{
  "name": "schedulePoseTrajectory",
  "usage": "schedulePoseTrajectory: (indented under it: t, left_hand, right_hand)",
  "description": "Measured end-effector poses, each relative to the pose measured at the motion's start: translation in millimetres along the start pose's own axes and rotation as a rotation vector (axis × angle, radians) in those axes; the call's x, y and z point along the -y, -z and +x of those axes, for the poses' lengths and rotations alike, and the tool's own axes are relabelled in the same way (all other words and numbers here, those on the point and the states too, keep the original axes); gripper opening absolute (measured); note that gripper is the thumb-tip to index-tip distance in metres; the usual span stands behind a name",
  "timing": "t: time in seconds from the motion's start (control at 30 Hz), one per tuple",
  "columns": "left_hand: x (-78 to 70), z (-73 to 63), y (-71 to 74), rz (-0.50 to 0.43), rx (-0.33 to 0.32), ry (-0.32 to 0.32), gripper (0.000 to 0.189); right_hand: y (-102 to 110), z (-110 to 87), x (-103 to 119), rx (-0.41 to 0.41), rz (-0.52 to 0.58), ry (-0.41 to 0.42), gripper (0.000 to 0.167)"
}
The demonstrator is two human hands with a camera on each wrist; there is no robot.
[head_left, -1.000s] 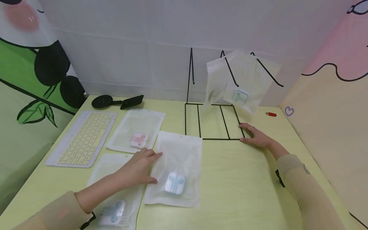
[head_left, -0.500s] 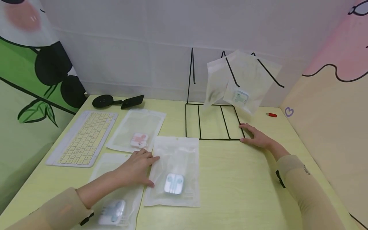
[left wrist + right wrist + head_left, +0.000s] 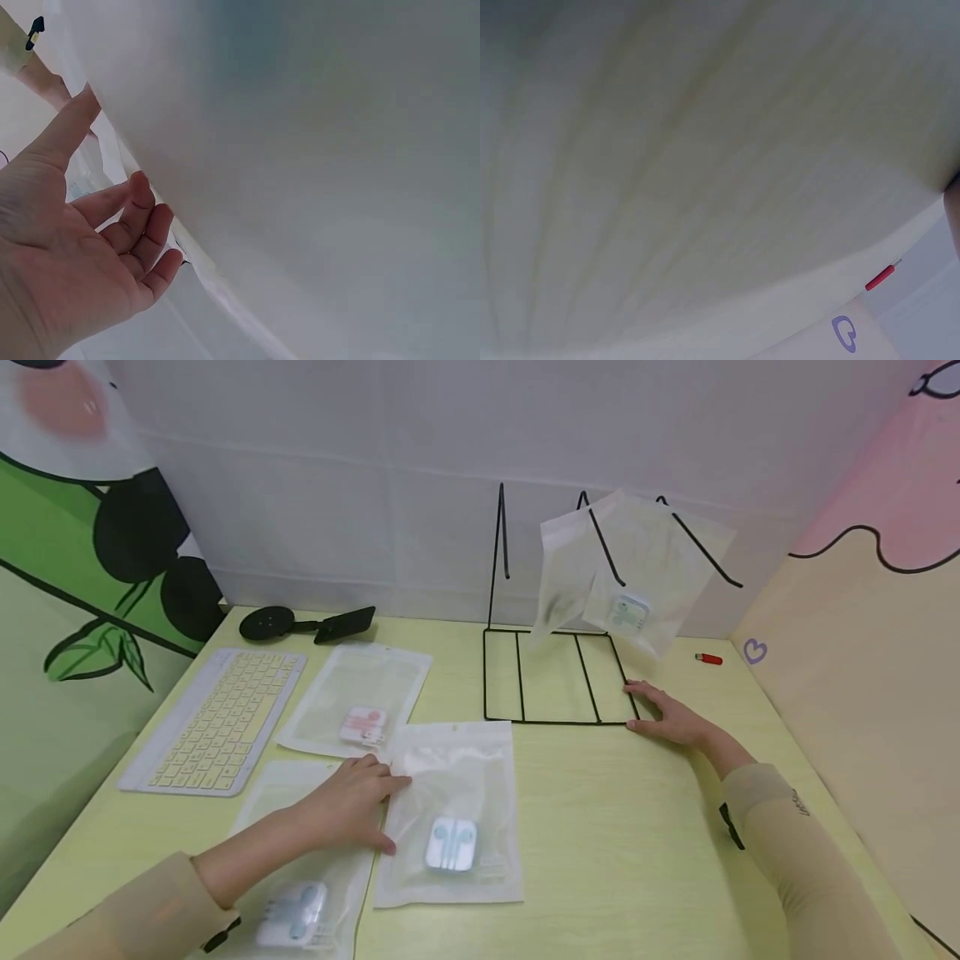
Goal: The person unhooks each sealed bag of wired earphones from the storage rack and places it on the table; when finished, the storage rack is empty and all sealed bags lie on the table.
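My left hand (image 3: 352, 806) rests at the left edge of a translucent zip bag (image 3: 480, 777), thumb and fingertips spread along that edge. A white case of earphones (image 3: 452, 844) shows inside the bag. In the left wrist view, the fingers of the left hand (image 3: 82, 232) are slightly bent at the bag's edge. My right hand (image 3: 671, 718) touches the front right corner of a black wire rack (image 3: 558, 722), its index finger at the side bar and thumb at the corner. The right wrist view shows mostly pale tabletop (image 3: 705, 187).
Another bagged earphone set (image 3: 660, 552) hangs on the rack's hooks. Two more zip bags, one behind (image 3: 360, 672) and one partly under the left forearm (image 3: 337, 902), lie left. A white keyboard (image 3: 217, 727), black phone stand (image 3: 303, 627) and small red stick (image 3: 708, 658) are also there.
The bag at my left hand has shifted slightly left and toward me and now lies straighter. My left hand has moved slightly with it. My right hand stays at the rack.
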State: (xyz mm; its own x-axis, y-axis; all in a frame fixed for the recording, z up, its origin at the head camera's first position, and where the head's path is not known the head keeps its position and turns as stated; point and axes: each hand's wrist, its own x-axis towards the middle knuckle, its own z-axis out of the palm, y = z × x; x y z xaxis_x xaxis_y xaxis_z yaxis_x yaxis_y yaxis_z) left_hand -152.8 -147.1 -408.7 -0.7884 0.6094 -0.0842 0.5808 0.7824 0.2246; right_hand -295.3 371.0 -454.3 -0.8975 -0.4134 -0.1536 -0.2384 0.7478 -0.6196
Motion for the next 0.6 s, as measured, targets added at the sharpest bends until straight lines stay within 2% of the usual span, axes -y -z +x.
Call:
schedulePoseTrajectory:
  t: [0.13, 0.27, 0.47, 0.6]
  left_hand:
    - [-1.2, 0.6, 9.3, -0.01, 0.013, 0.022, 0.082]
    - [-5.0, 7.2, 27.7, -0.026, -0.021, 0.03, 0.082]
    - [-8.1, 28.6, 57.0, -0.06, -0.092, 0.017, 0.081]
    - [-7.0, 47.9, 67.8, -0.119, -0.135, 0.009, 0.082]
  right_hand:
    - [0, -0.1, -1, 0.0, -0.005, -0.002, 0.07]
    - [1, 1.2, -2, 0.002, -0.024, 0.003, 0.07]
    - [1, 0.8, -3, 0.006, -0.027, 0.011, 0.071]
    - [1, 1.6, -3, 0.008, -0.029, 0.012, 0.071]
